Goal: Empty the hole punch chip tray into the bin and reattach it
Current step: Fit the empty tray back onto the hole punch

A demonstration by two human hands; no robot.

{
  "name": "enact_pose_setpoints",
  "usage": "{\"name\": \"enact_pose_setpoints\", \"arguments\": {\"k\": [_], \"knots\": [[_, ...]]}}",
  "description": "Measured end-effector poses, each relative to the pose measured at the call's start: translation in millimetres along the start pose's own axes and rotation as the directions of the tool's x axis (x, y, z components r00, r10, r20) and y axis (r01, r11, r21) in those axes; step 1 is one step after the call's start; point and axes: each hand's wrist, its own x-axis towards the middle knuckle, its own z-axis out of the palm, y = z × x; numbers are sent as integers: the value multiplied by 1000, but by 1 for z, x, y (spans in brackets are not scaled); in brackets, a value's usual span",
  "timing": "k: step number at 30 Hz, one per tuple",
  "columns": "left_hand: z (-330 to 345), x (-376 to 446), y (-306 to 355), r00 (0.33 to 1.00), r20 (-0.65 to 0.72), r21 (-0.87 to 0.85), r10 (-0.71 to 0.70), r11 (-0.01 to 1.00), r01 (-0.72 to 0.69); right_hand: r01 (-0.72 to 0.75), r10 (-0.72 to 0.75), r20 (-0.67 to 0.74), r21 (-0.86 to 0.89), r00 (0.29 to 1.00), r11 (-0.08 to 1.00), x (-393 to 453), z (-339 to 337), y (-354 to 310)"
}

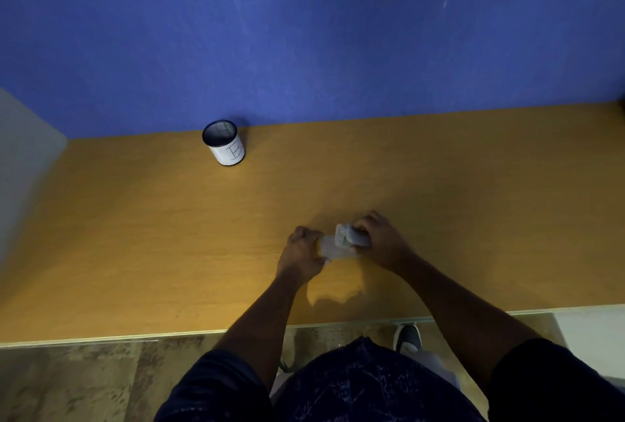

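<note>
Looking down through the head camera, I see both of my hands meeting over the wooden desk (169,235), near its front edge and a little right of centre. My left hand (301,252) is curled around the left end of a flat, pale grey piece, the chip tray (333,250), with the thumb under it and the fingers folded over its top. My right hand (378,240) is wrapped around the grey hole punch (350,235), fingers pressed closed over its far side. The punch sits on top of the tray's right end, touching it; I cannot tell whether the two are locked together or only resting against each other, since the picture is blurred there. The bin (224,142), a small round mesh cup with a white label, stands upright at the back of the desk against the blue wall (304,32), well apart from my hands.
</note>
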Motion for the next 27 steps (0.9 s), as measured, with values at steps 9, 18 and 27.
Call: {"name": "enact_pose_setpoints", "arguments": {"k": [9,18,27], "knots": [[0,0,-1,1000,-9,40,5,999,-5,143,-79,223,-291,972,946,12,5,-29],[-2,-3,1,1000,-22,55,18,998,-17,195,-99,254,-386,962,901,18,9,-36],[-2,-5,4,1000,-21,75,17,997,-15,257,-129,296,-450,946,855,19,4,-40]]}}
